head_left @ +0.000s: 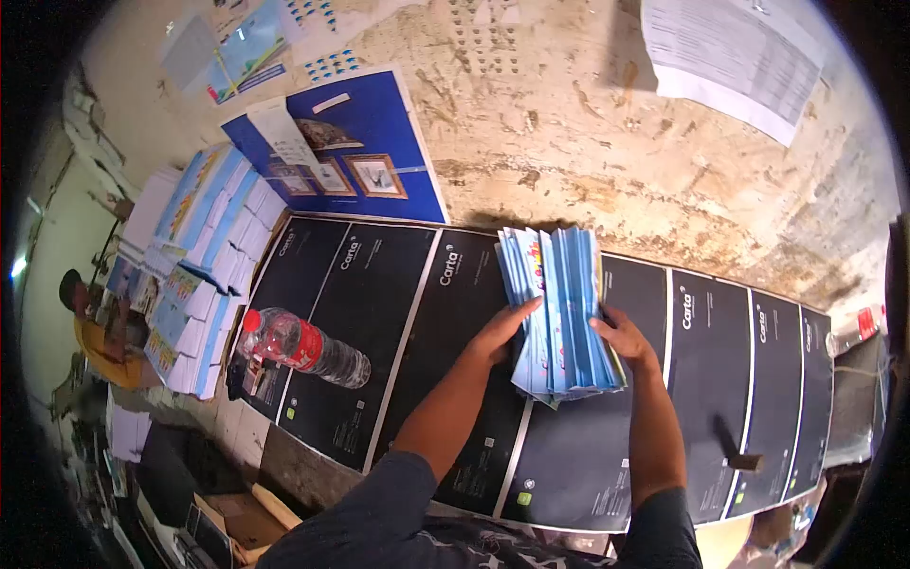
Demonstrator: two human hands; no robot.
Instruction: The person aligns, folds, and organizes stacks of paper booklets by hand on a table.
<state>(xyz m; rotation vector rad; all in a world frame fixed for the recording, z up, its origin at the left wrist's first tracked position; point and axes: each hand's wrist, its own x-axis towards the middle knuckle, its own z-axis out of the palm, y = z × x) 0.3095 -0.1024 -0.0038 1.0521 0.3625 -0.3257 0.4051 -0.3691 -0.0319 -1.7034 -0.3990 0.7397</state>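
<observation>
Wall: blotchy and stained, right behind the bench, which was topped with black Carta-printed panels.
Blue paper bunch: loosely fanned, over the middle of the bench toward the wall; couldn't tell if its lower end touched down.
Left hand: curved around the left side, thumb on the pages.
Right hand: gripping the opposite side, so the bunch sat squeezed between both.
Handling: my guess, light-ish, bendy, kinda slick, likely to slide apart or crease.
Best hold: both long sides around the middle, with even pressure imo.
Long axis: ran from the wall toward me, slightly slanted, far end wallward, page edges facing up.
</observation>
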